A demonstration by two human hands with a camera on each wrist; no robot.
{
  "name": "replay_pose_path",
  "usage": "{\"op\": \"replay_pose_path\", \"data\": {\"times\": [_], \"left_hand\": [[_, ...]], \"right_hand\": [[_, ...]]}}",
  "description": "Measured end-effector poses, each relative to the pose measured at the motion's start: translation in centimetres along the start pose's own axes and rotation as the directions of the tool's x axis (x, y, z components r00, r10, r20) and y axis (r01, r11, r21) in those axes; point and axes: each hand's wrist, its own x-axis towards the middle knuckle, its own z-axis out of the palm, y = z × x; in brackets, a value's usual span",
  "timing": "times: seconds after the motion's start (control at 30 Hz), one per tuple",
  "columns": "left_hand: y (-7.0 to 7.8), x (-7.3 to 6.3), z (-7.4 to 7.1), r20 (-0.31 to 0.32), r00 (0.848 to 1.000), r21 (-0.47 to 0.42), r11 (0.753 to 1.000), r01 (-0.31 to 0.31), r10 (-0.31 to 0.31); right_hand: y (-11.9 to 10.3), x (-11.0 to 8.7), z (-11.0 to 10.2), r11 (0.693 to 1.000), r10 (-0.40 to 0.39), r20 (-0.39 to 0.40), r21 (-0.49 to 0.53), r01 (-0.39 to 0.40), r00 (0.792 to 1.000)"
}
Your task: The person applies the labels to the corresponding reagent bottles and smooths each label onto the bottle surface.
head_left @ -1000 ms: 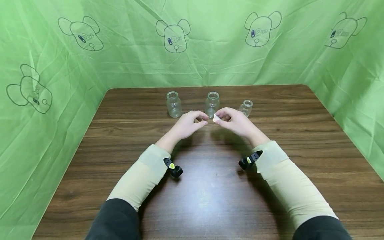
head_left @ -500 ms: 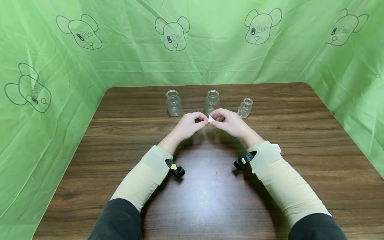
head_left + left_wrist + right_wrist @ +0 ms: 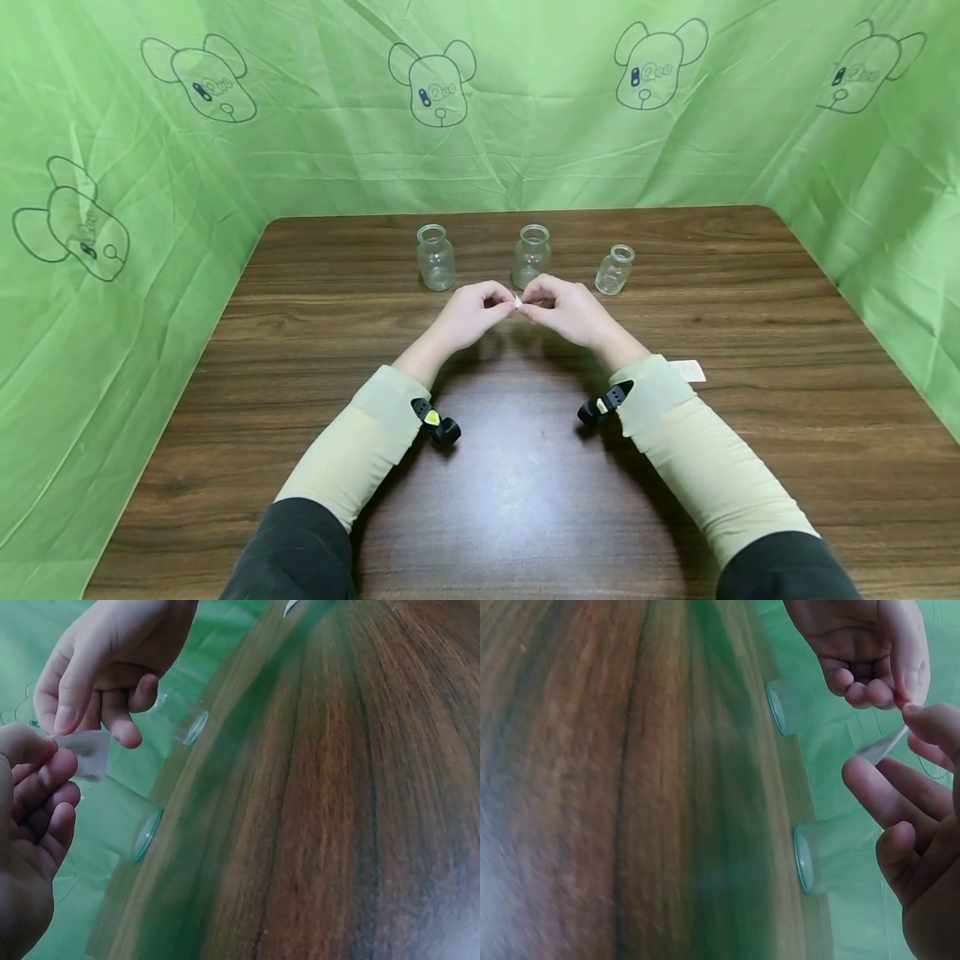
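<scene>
Between both sets of fingertips is a small white paper-like square (image 3: 88, 754), translucent with a darker patch; its exact kind is unclear. My left hand (image 3: 468, 315) pinches one corner between thumb and forefinger. My right hand (image 3: 572, 312) pinches the same corner area from the other side, its other fingers loosely curled. Both hands are above the table, in front of a clear glass jar (image 3: 531, 254). A second clear jar (image 3: 436, 260) stands upright to the left, and a smaller one (image 3: 614, 271) to the right.
On the wooden table (image 3: 300, 375), a white printed paper (image 3: 688, 371) lies beside my right forearm, partly hidden by the sleeve. A green cloth (image 3: 517, 158) with line drawings hangs around the back and sides.
My right hand has moved left with the white square until it met my left fingertips, which now pinch it too. The printed paper has come into view beside the right sleeve.
</scene>
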Motion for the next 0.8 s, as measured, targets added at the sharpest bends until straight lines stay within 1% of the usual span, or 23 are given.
{"op": "replay_pose_path", "data": {"times": [0.1,0.27,0.37,0.47,0.6,0.7,0.8], "left_hand": [[-0.1,-0.1,0.1,0.005,1.0,0.01,1.0,-0.013,0.013],[-0.3,-0.3,0.2,-0.005,1.0,0.04,0.999,-0.026,0.027],[-0.4,-0.4,0.2,-0.019,0.999,0.059,0.998,-0.025,0.026],[-0.4,-0.5,0.2,-0.032,0.999,0.06,0.998,-0.015,0.017],[-0.6,-0.6,0.1,-0.064,0.998,0.053,0.999,0.0,0.004],[-0.9,-0.8,0.1,-0.098,0.995,0.051,0.999,0.01,-0.005],[-1.2,-0.8,0.0,-0.132,0.991,0.038,0.999,0.015,-0.01]], "right_hand": [[0.1,0.0,0.4,1.0,-0.012,-0.009,-0.002,0.012,1.0],[0.0,0.0,1.0,0.999,-0.037,-0.052,-0.015,0.036,0.998],[0.0,-0.1,1.2,1.0,-0.025,-0.072,-0.006,0.024,0.997],[0.1,-0.1,1.3,1.0,0.008,-0.083,0.019,-0.006,0.997],[0.5,-0.3,1.4,0.995,0.059,-0.103,0.09,-0.05,0.993],[0.9,-0.3,1.4,0.982,0.114,-0.127,0.162,-0.093,0.985],[1.2,-0.2,1.4,0.963,0.177,-0.156,0.229,-0.138,0.972]]}}
